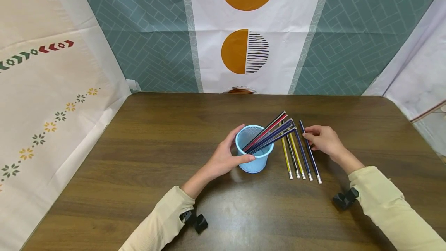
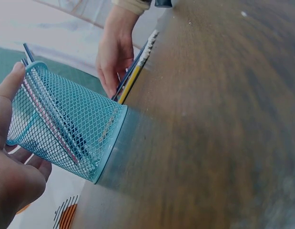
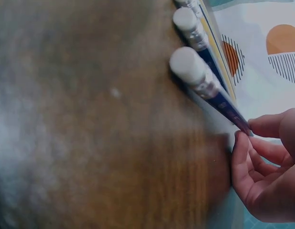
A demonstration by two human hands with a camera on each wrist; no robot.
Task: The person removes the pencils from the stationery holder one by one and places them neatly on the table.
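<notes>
A light blue mesh pencil cup point(image 1: 253, 165) stands upright on the table, and several pencils point(image 1: 268, 136) lean out of it toward the right. My left hand point(image 1: 224, 157) holds the cup, thumb at the near side and fingers round the left side. In the left wrist view the mesh wall point(image 2: 73, 107) shows the pencils through it. Beside the cup, several yellow, black and blue pencils point(image 1: 295, 154) lie in a row, eraser ends toward me. My right hand point(image 1: 324, 141) pinches the rightmost dark blue pencil point(image 1: 314, 165); its white eraser point(image 3: 185, 67) is large in the right wrist view.
The brown wooden table point(image 1: 156, 134) runs back to a patterned green and white cloth point(image 1: 156, 49). Pale cloths hang at the left and right sides. A black wrist device point(image 1: 345, 198) sits at the right sleeve, another point(image 1: 195, 222) at the left.
</notes>
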